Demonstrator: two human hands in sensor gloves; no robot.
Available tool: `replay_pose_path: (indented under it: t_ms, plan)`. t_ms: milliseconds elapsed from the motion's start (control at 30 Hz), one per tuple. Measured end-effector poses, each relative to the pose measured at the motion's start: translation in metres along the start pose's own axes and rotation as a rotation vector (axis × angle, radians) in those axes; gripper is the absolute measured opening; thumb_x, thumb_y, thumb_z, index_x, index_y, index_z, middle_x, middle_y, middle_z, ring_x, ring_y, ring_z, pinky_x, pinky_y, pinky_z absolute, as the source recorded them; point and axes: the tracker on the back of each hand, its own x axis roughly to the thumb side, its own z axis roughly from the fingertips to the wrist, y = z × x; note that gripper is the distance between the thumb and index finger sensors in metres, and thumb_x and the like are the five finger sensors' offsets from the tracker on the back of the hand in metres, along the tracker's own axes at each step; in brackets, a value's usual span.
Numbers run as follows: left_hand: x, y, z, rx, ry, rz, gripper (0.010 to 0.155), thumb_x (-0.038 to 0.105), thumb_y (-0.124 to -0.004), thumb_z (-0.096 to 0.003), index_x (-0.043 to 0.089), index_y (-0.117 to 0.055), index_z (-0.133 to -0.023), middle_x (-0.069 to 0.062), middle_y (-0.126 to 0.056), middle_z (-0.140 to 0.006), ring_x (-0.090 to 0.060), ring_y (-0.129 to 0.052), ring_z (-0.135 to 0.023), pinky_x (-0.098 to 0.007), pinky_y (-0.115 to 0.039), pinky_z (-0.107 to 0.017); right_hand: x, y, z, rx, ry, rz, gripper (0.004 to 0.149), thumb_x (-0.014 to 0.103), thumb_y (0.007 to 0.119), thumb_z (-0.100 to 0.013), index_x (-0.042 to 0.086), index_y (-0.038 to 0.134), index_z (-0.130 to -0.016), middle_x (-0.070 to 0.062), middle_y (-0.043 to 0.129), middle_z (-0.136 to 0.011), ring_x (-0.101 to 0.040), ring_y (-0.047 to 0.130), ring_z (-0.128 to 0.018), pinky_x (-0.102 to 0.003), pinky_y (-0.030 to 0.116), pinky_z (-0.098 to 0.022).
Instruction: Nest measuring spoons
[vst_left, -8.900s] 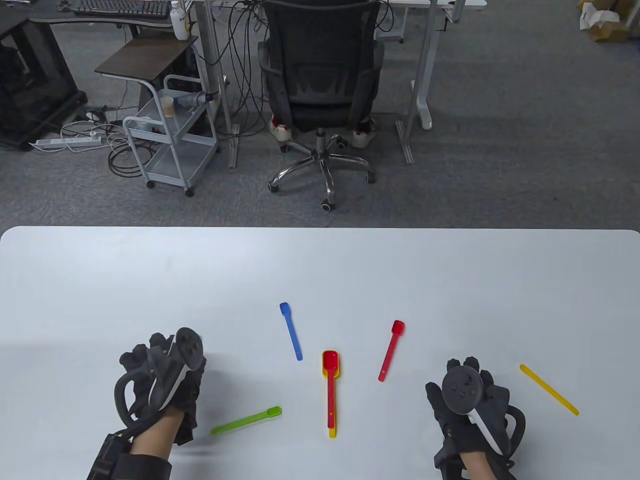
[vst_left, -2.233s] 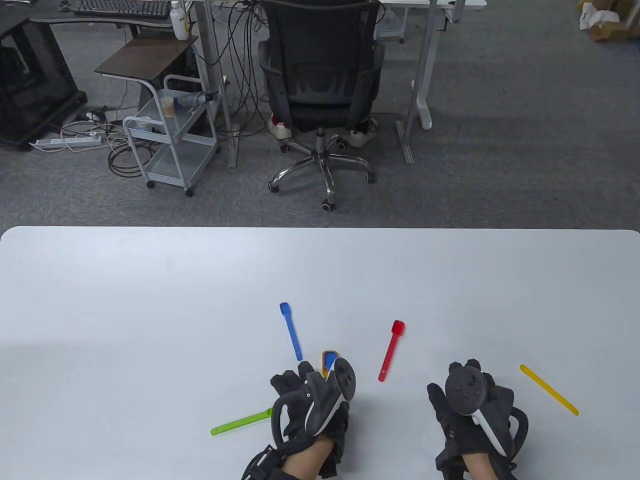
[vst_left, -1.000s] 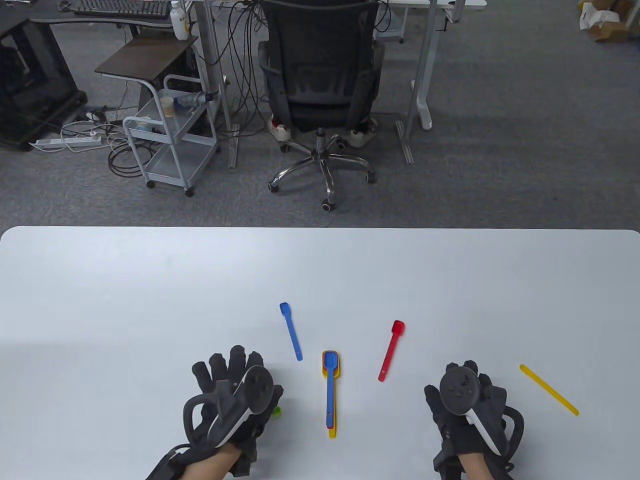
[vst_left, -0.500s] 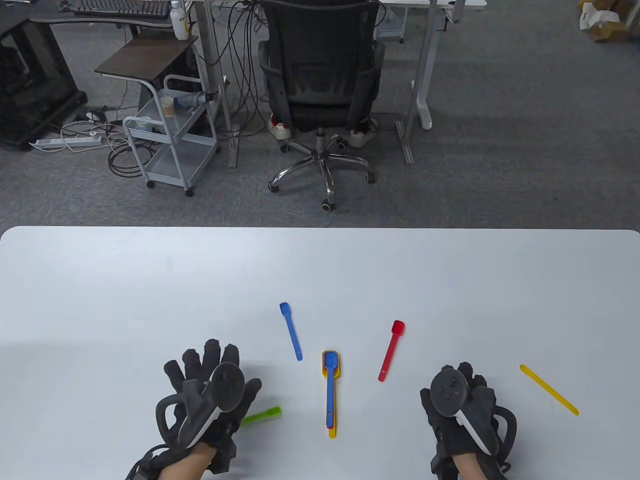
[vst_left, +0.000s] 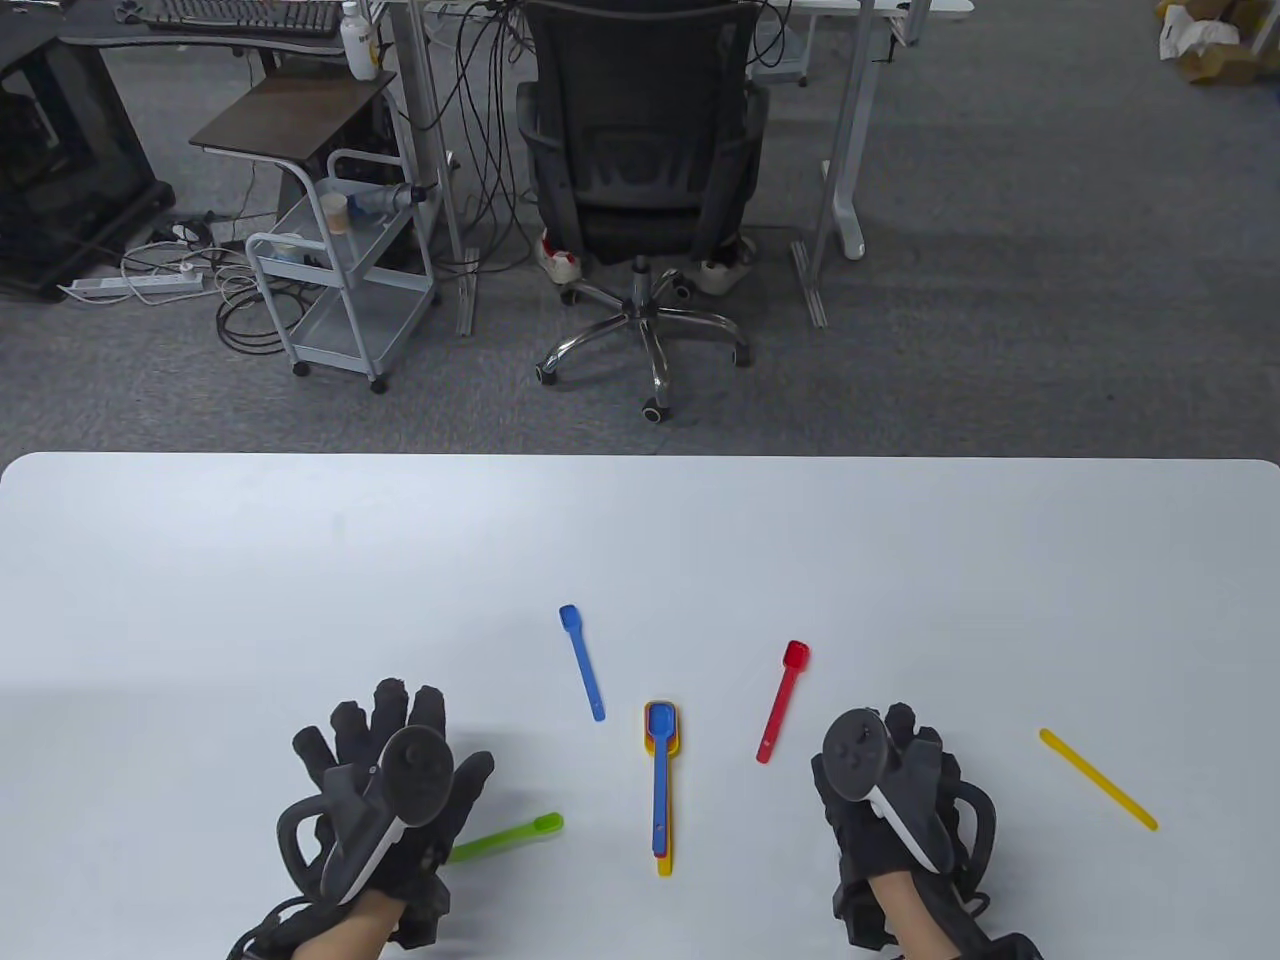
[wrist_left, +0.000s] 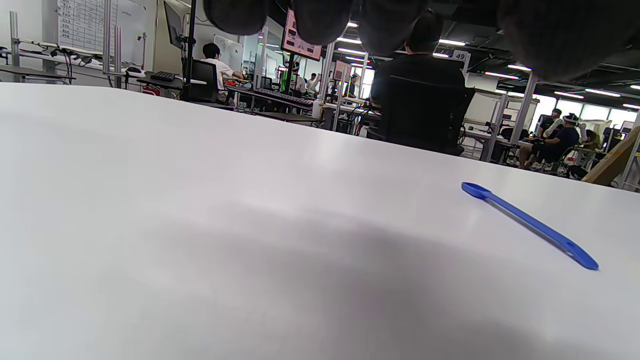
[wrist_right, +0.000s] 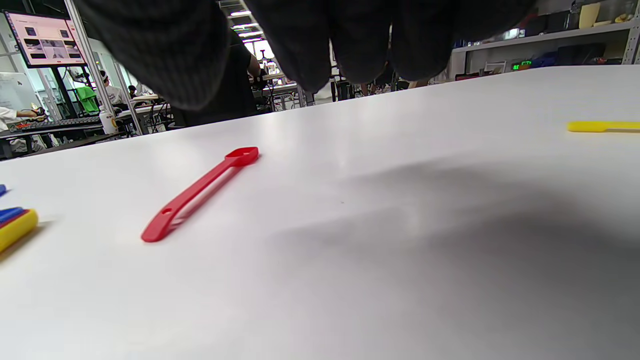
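Bright, even overhead light; soft grey shadows beneath both hands; wrist views blur the near fingers.

The only legible mark is the number "49" on a small white sign (wrist_left: 459, 55) hanging among the ceiling lights in the left wrist view.
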Motion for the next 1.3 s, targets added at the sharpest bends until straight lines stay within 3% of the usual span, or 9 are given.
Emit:
replay_pose_path:
  t_ms: [467,900,1300]
  plan:
    - [0.002,-0.002,0.002,-0.009,0.001,-0.006,0.083,0.070,-0.081,-0.0401,0.030,-0.065,-0.111,-0.006,-0.058,-0.123,-0.055,-0.061,-0.113,-0.075,-0.033,-0.077,0.054,0.016,-0.028,0.029,0.064,0.031,0.065,0.050,0.075,-0.050,0.010,0.074,-0.101,-0.028,0.064,-0.117,-0.059,0.067,-0.097,-0.068,0.056,-0.067]
    - [0.004,-0.004,0.003,-0.022,-0.003,-0.008,0.083,0.070,-0.081,-0.0404,0.029,-0.065,-0.111,-0.006,-0.058,-0.123,-0.055,-0.061,-0.113,-0.075,-0.033,-0.077,0.064,0.038,-0.043,0.019,0.177,0.106,0.066,0.052,0.080,-0.047,0.009,0.079,-0.097,-0.028,0.066,-0.116,-0.059,0.069,-0.096,-0.069,0.058,-0.067]
    - [0.003,-0.004,0.002,-0.025,0.011,-0.008,0.083,0.069,-0.081,-0.0402,0.028,-0.066,-0.111,-0.011,-0.058,-0.123,-0.055,-0.062,-0.112,-0.075,-0.033,-0.077,0.074,0.045,-0.046,0.013,0.231,0.131,0.055,0.045,0.086,-0.045,0.008,0.089,-0.086,-0.029,0.069,-0.114,-0.059,0.072,-0.094,-0.069,0.060,-0.065]
